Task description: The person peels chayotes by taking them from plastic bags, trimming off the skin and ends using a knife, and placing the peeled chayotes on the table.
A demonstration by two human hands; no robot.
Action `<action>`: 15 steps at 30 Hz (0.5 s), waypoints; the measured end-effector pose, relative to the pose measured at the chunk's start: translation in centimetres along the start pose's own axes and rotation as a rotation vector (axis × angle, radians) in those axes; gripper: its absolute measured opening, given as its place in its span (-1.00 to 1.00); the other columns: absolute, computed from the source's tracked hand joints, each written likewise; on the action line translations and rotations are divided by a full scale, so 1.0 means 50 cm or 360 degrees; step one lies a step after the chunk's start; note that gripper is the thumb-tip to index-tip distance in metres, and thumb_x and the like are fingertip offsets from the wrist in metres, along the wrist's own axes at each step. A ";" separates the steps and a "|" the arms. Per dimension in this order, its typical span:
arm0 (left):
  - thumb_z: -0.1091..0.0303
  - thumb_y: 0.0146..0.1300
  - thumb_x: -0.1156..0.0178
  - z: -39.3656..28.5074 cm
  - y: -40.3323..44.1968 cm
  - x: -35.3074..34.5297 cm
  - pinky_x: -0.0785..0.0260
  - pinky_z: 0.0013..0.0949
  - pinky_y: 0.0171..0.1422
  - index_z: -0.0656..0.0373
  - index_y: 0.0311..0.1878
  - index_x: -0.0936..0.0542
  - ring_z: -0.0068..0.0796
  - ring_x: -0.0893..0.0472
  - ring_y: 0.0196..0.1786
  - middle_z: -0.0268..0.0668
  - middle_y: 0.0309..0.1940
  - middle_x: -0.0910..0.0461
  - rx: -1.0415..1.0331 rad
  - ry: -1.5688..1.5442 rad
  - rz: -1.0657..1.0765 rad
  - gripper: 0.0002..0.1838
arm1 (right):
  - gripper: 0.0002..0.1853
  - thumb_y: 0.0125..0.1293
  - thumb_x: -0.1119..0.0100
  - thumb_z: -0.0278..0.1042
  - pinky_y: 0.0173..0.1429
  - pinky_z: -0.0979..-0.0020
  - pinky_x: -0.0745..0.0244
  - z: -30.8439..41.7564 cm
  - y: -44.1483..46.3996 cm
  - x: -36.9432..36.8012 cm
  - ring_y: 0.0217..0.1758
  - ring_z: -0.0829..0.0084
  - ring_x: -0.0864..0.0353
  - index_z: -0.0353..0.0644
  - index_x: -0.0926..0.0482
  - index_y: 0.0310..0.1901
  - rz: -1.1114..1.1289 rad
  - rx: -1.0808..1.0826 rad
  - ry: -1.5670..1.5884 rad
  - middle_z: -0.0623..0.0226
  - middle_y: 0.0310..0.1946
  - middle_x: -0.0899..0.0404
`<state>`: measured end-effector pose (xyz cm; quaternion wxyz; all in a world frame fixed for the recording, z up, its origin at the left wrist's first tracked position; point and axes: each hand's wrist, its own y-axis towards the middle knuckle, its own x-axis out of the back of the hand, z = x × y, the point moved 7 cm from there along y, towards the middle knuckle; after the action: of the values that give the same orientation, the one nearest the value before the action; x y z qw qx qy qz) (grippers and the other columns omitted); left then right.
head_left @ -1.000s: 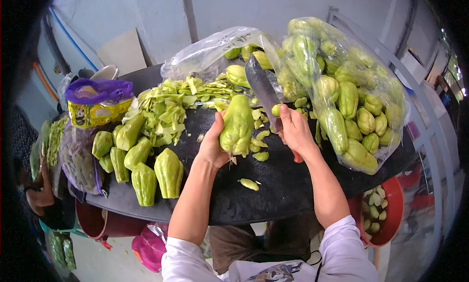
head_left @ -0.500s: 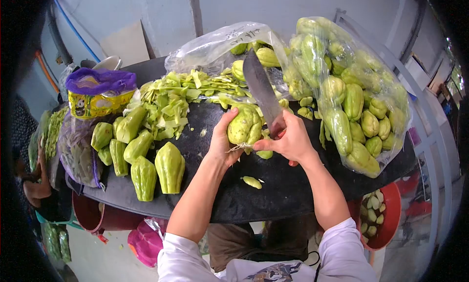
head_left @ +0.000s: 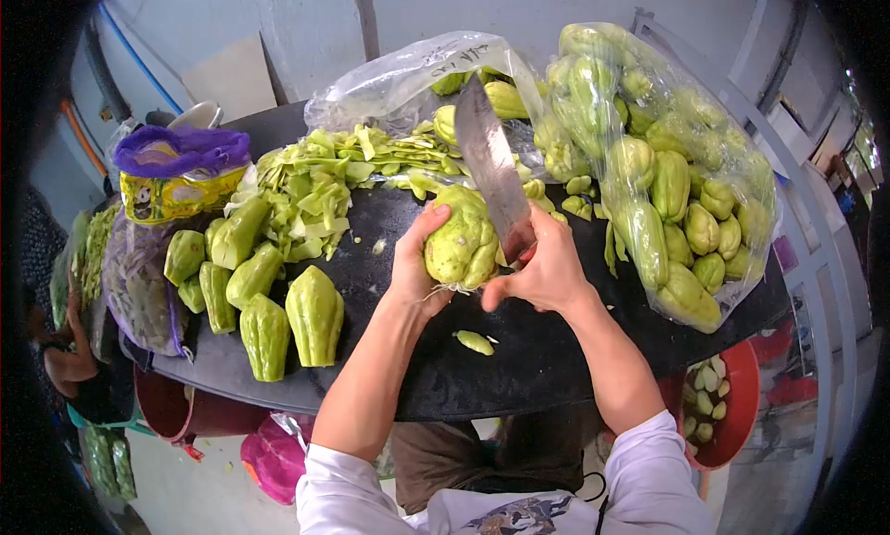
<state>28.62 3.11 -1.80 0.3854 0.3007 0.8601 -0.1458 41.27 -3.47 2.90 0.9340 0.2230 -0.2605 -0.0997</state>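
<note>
A green, wrinkled chayote [head_left: 461,240] with thin roots at its lower end sits in my left hand [head_left: 414,266], its fingers wrapped round the left side. My right hand [head_left: 545,266] grips a broad knife [head_left: 489,150] by its red handle, most of which the fingers hide. The dark blade points up and away, beside the right side of the chayote. Below my hands a small cut piece [head_left: 475,342] lies on the black table [head_left: 501,387]. Several peeled chayotes [head_left: 315,317] stand and lie to the left.
A heap of green peelings [head_left: 306,187] lies behind the peeled ones. Clear plastic bags of chayotes [head_left: 686,183] fill the back and right. A purple mesh bag [head_left: 144,275] stands at left. Buckets [head_left: 737,414] are below the table edge. Another person's arm [head_left: 76,350] shows far left.
The chayote has turned slightly in my left hand and sits a little lower against the blade. My right thumb has shifted away from its lower end. The view has moved slightly.
</note>
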 end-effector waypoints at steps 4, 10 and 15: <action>-0.13 0.26 -0.11 -0.002 -0.007 -0.012 -0.69 -0.14 -0.36 0.23 0.12 -0.52 -0.20 -0.73 -0.29 -0.11 -0.17 -0.67 0.0048 0.0057 0.0083 -0.40 | -0.05 -0.58 -0.78 0.25 -0.49 0.60 -0.34 -0.004 -0.016 -0.012 -0.57 0.69 -0.41 -0.12 -0.35 -0.24 0.0129 -0.0259 0.0718 0.51 -0.55 -0.45; 0.00 0.25 -0.16 0.007 -0.007 -0.005 -0.64 -0.17 -0.43 0.08 0.21 -0.39 -0.24 -0.70 -0.23 -0.15 -0.13 -0.61 0.0132 0.0017 0.0081 -0.46 | 0.01 -0.71 -0.67 0.30 -0.56 0.62 -0.29 -0.026 -0.024 -0.026 -0.61 0.69 -0.35 -0.01 -0.14 -0.30 0.0204 -0.0058 0.1066 0.51 -0.58 -0.38; 0.04 0.27 -0.16 0.009 -0.006 -0.001 -0.65 -0.17 -0.18 0.08 0.21 -0.40 -0.26 -0.69 -0.13 -0.19 -0.08 -0.60 0.0126 0.0009 0.0074 -0.49 | 0.01 -0.69 -0.67 0.30 -0.57 0.62 -0.30 -0.027 -0.025 -0.023 -0.62 0.69 -0.34 0.01 -0.11 -0.32 0.0191 0.0001 0.1061 0.50 -0.60 -0.37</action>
<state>28.70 2.64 -2.04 0.3741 0.3359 0.8476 -0.1698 40.90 -3.73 0.78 0.9720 0.2280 0.0464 0.0339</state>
